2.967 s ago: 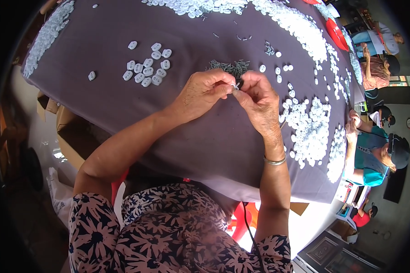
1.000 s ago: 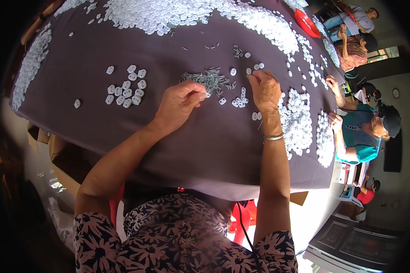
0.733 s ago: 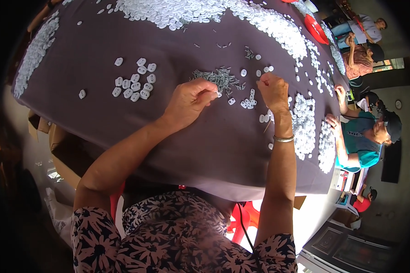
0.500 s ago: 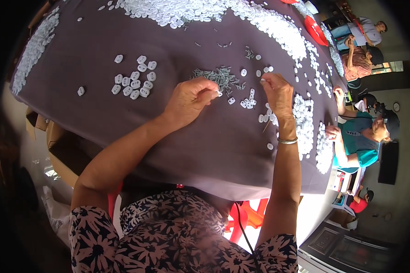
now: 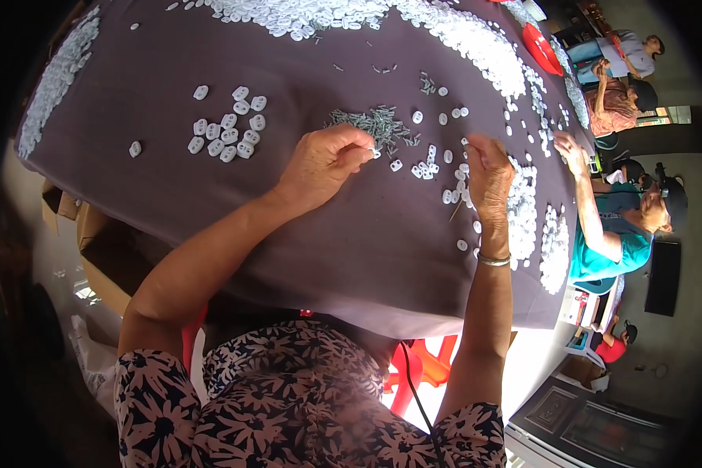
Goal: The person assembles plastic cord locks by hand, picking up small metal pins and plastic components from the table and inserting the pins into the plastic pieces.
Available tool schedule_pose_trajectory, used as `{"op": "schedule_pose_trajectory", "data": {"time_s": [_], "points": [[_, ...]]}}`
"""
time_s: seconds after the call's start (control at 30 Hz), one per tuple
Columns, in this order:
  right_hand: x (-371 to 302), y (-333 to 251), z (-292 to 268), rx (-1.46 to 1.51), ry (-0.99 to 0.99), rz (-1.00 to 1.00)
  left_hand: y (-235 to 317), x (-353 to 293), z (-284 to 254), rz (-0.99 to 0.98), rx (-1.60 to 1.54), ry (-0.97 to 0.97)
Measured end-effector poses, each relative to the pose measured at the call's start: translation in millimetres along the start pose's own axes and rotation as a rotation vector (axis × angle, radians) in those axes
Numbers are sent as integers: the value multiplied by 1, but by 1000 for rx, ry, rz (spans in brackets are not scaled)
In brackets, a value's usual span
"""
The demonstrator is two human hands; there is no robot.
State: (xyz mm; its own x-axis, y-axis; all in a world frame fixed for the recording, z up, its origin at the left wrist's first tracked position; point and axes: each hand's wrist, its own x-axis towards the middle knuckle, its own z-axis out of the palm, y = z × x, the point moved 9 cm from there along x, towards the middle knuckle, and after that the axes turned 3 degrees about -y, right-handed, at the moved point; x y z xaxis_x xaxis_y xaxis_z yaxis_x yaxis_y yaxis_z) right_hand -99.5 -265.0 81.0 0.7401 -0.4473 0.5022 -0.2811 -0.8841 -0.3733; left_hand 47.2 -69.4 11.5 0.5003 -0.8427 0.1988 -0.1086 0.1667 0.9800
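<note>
My left hand (image 5: 325, 165) is closed in a pinch on a small white plastic piece (image 5: 375, 154), just in front of a heap of grey screw-like metal pins (image 5: 374, 125). To the right, my right hand (image 5: 490, 178) has its thumb and fingers together, a small white piece (image 5: 466, 142) showing at the tips. Between the hands lies a small cluster of white pieces with dark holes (image 5: 424, 169). A group of rounded white two-holed pieces (image 5: 228, 136) sits left of my left hand. My right palm hides part of the loose white pieces beneath it.
A dark cloth (image 5: 312, 257) covers the table. Large piles of white pieces (image 5: 304, 17) lie along the far side, with more at the far left (image 5: 61, 82) and right (image 5: 554, 253). A red bowl (image 5: 541, 48) stands at the far right. A person in teal (image 5: 612, 234) works at the right edge.
My right hand has shifted right and slightly down, toward the right-hand pile. My left hand stays nearly in place, still pinching. The person in teal has reached an arm farther across the table.
</note>
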Motion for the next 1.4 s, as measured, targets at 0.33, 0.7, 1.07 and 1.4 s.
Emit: {"op": "schedule_pose_trajectory", "data": {"time_s": [0.33, 0.7, 1.07, 1.4], "points": [[-8, -17, 24, -154, -175, 77, -1, -1, -2, -29, -5, -6], [-8, -40, 27, 96, -104, 80, -1, 1, 0, -80, -52, -28], [-5, -80, 72, 1021, -188, 228, -2, 2, 1, -47, 11, -24], [-6, -87, 69, 925, -213, 185, 6, 0, 0, -55, 113, 5]]}}
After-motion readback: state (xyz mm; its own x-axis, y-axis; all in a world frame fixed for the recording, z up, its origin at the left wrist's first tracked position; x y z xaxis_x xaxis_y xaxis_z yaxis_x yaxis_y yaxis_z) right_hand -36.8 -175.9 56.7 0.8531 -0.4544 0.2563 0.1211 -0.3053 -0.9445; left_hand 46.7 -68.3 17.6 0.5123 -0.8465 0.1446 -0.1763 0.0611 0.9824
